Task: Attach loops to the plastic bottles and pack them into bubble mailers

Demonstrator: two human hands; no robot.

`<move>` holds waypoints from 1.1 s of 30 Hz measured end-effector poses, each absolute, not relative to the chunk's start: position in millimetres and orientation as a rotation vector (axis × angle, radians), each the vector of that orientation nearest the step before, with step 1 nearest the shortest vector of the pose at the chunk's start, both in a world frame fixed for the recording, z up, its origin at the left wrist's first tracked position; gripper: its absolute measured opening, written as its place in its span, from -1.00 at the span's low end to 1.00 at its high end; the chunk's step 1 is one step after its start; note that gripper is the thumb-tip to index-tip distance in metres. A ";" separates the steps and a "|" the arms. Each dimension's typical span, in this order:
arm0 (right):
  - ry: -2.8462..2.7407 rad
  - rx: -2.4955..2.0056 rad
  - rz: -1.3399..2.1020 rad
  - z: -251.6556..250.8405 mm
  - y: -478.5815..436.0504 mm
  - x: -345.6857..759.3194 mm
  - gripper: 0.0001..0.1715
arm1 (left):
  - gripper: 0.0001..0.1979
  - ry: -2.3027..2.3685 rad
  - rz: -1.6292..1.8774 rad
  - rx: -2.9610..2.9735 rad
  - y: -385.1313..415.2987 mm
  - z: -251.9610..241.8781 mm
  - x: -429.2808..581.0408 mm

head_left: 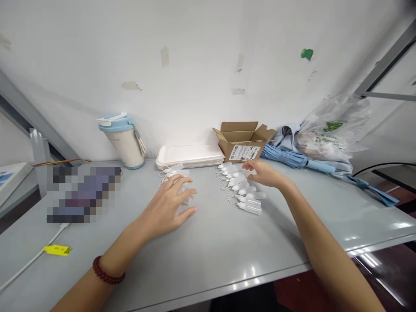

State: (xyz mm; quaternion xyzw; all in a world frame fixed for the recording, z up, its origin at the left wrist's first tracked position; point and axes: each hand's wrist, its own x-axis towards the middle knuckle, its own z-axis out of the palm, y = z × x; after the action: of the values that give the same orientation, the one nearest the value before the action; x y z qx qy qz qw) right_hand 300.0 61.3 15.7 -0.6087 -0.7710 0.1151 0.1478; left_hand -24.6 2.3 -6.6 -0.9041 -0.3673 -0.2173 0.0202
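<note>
Two groups of small clear plastic bottles with white caps and thin white cords lie on the grey table. My left hand, fingers spread, is over the left group of bottles and hides part of it. Whether its fingertips touch them I cannot tell. At the far end of the right row of bottles, my right hand hovers beside the bottles with thumb and forefinger apart. Nothing shows between its fingers. A dark red bead bracelet circles my left wrist.
Behind the bottles sit a stack of white foam trays and an open cardboard box. A cream tumbler stands left, near a blurred-out object and a white cable. A blue folded umbrella and plastic bag lie right.
</note>
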 end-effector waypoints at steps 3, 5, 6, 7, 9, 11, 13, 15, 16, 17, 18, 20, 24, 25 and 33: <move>-2.219 -1.761 0.321 12.3 63.0 298.7 -0.64 | -0.76 -1.071 -0.550 -2.747 0.1 -15.7 -17.4; -2.220 -1.757 0.315 10.6 63.4 296.8 -0.64 | -0.79 -1.107 -0.541 -2.695 0.8 -23.5 -13.7; -2.220 -1.754 0.310 10.1 63.4 295.8 -0.65 | -0.80 -1.142 -0.557 -2.669 2.0 -27.1 -12.7; -2.218 -1.751 0.306 10.0 63.3 294.9 -0.65 | -0.80 -1.179 -0.581 -2.645 3.6 -30.1 -12.5; -2.212 -1.744 0.306 10.5 62.8 293.9 -0.67 | -0.79 -1.246 -0.636 -2.595 7.7 -34.6 -13.8; -2.205 -1.730 0.318 11.6 62.3 294.7 -0.69 | -0.77 -1.286 -0.684 -2.555 12.0 -37.0 -16.3; -2.206 -1.708 0.337 12.6 62.2 297.4 -0.74 | -0.72 -1.318 -0.735 -2.536 15.1 -37.8 -18.1; -2.195 -1.675 0.363 13.0 62.5 301.3 -0.80 | -0.68 -1.365 -0.798 -2.537 16.0 -37.0 -18.0; -2.179 -1.658 0.375 13.1 62.8 303.1 -0.82 | -0.68 -1.399 -0.838 -2.537 15.5 -35.7 -17.2; -2.156 -1.644 0.385 13.1 63.3 304.3 -0.83 | -0.68 -1.440 -0.887 -2.534 14.1 -33.9 -16.0; -2.123 -1.632 0.389 13.1 63.8 304.8 -0.83 | -0.69 -1.479 -0.944 -2.531 12.0 -31.6 -14.4; -2.039 -1.611 0.372 12.7 65.0 302.9 -0.82 | -0.71 -1.541 -1.072 -2.536 6.1 -25.8 -10.5; -1.863 -1.490 0.277 9.6 66.9 288.2 -0.77 | -0.75 -1.515 -1.279 -2.594 -6.6 -14.9 -2.9; -1.826 -1.449 0.253 8.4 66.6 282.9 -0.76 | -0.75 -1.498 -1.304 -2.606 -8.9 -13.2 -1.5; -1.566 -1.186 0.562 6.3 37.3 229.4 -0.68 | -0.73 -1.823 -1.347 -2.745 -15.4 -6.9 1.8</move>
State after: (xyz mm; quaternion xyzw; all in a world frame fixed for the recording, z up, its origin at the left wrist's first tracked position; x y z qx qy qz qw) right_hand 229.4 37.3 6.3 -0.4950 -0.6536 0.2346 0.5223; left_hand 1.8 -15.4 -6.9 -0.7542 -0.5010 -0.3702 -0.2077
